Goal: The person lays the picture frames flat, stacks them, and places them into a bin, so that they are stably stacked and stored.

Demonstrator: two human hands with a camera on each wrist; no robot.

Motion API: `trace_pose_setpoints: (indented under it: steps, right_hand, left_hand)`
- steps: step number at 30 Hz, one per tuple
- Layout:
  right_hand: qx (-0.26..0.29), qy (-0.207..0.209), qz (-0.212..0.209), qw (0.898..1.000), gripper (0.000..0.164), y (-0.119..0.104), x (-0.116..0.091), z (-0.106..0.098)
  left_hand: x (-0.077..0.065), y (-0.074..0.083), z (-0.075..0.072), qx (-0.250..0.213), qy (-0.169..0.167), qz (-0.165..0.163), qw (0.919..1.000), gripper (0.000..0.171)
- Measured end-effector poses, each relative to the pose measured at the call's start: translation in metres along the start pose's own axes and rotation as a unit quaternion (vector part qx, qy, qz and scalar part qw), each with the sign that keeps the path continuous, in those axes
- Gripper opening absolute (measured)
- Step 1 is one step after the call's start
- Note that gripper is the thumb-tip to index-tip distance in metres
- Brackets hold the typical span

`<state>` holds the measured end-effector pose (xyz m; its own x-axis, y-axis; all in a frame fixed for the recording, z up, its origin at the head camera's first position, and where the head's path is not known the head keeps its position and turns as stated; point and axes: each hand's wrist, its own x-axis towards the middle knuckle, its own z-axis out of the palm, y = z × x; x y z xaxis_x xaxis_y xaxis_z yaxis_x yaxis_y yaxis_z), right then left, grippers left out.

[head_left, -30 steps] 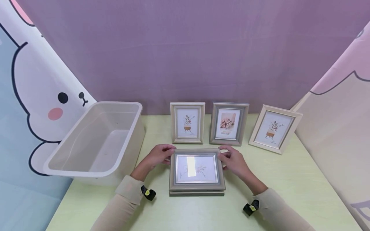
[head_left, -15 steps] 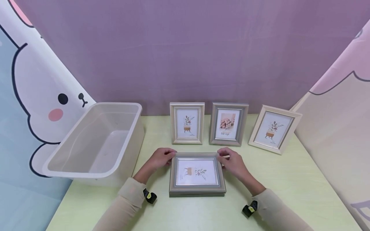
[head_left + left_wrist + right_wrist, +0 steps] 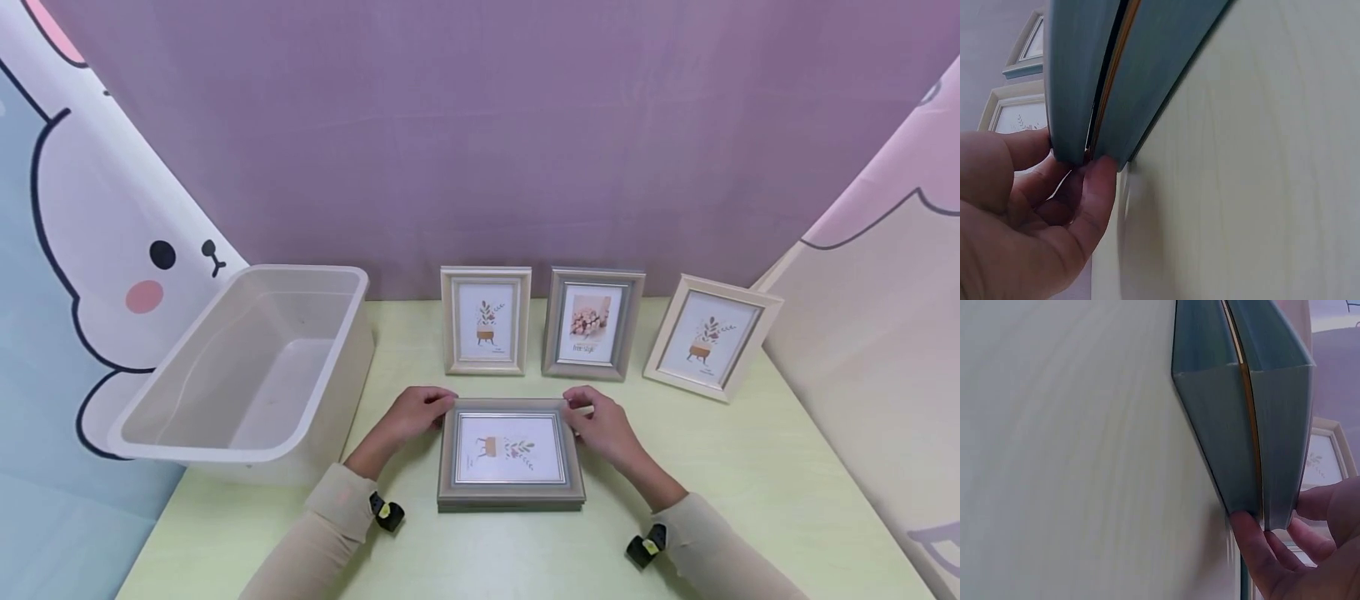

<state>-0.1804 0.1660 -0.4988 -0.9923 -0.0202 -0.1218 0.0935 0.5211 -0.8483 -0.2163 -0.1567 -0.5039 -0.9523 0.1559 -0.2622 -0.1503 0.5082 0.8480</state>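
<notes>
fingers curled, left hand (image 3: 414,412) and right hand (image 3: 602,423) pinched the frame stack (image 3: 510,492), six o'clock from the leftmost standing frame (image 3: 486,323), at eleven and one o'clock; even pressure likely suited squaring.

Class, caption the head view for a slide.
Left hand and right hand grip stacked picture frames at far corners; three frames stand behind.

1 bin (image 3: 345,379) left of 3 standing frames (image 3: 592,323).
</notes>
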Motion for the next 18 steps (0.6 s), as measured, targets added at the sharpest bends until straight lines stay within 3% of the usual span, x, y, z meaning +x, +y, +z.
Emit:
trace_pose_setpoints:
  steps: [12, 18]
  right_hand:
    - [-0.001, -0.015, -0.006, 1.000, 0.025, -0.002, 0.001, -0.003]
    - [-0.057, -0.012, -0.033, 0.998, 0.029, -0.007, 0.008, -0.012]
  left_hand:
    - [-0.001, 0.000, -0.004, -0.004, -0.019, -0.004, 0.9998, 0.025]
    - [0.000, 0.003, -0.011, -0.019, -0.025, 0.013, 0.9994, 0.025]
